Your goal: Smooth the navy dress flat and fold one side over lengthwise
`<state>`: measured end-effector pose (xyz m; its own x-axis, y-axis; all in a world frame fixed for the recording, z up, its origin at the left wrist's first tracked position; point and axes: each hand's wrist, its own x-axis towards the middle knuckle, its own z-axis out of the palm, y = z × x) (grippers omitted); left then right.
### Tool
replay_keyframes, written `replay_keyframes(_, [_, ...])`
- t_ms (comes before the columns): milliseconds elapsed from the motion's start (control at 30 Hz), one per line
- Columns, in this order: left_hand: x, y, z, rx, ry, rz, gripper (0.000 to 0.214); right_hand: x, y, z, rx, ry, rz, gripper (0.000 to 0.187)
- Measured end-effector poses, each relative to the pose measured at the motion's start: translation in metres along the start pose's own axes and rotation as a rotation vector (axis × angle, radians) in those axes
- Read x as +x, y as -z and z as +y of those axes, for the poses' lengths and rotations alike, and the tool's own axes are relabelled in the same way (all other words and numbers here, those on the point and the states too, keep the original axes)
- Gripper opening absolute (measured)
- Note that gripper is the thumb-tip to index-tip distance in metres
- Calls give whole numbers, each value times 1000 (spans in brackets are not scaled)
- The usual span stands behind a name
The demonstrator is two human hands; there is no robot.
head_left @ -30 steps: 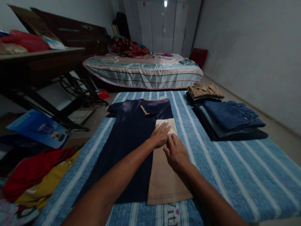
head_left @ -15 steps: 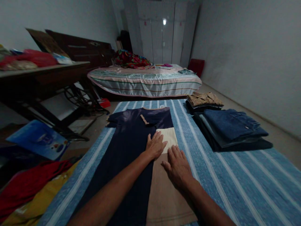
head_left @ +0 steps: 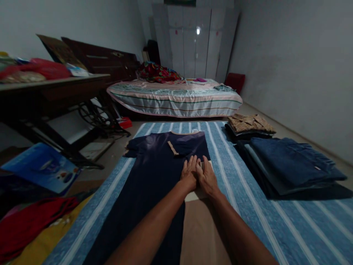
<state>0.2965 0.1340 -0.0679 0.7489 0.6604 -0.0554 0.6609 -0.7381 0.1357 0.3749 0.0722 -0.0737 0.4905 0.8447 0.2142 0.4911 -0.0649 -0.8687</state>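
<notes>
A dark navy garment (head_left: 154,173) lies spread on a blue striped sheet (head_left: 248,206), with its right side folded over so that a tan and cream panel (head_left: 197,228) shows. My left hand (head_left: 189,173) and my right hand (head_left: 207,177) lie flat side by side on the cream part of that fold, fingers stretched forward and touching each other. Neither hand holds anything.
A stack of folded jeans and dark clothes (head_left: 286,165) sits on the sheet to the right, with a folded tan piece (head_left: 249,123) behind it. Red and yellow cloth (head_left: 30,228) lies at the left. A dark table (head_left: 49,92) stands left, a mattress (head_left: 173,97) beyond.
Both hands have slid forward along the folded panel and come together. The view has tilted upward and shifted slightly left.
</notes>
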Motion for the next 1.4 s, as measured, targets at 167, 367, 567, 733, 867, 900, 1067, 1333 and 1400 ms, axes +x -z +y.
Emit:
replay_keyframes(167, [-10, 7, -16, 49, -20, -79, 71, -8, -2, 8, -104, 28, 34, 66])
replay_keyframes(367, [-19, 11, -25, 65, -11, -64, 69, -12, -10, 15, -248, 189, 107, 55])
replay_keyframes(567, [-25, 15, -29, 74, 31, -88, 65, -12, -12, 9, -519, 153, 55, 46])
replay_keyframes(733, [-31, 19, -37, 79, 9, -124, 68, -10, -6, 0, -615, 127, -66, 34])
replay_keyframes(867, [-36, 19, -42, 96, 0, -115, 67, -10, -5, -4, -640, 130, -92, 33])
replay_keyframes(900, [-37, 20, -42, 100, 3, -116, 67, -10, -5, -5, -643, 127, -96, 33])
replay_keyframes(1067, [-40, 22, -43, 107, 11, -117, 66, -10, -5, -8, -638, 102, -124, 35])
replay_keyframes(1333, [-40, 34, -50, 37, -22, -187, 68, -10, -3, -11, -613, 111, -176, 39])
replay_keyframes(1400, [-39, 44, -55, 3, -41, -236, 70, -10, -4, -11, -611, 121, -172, 42])
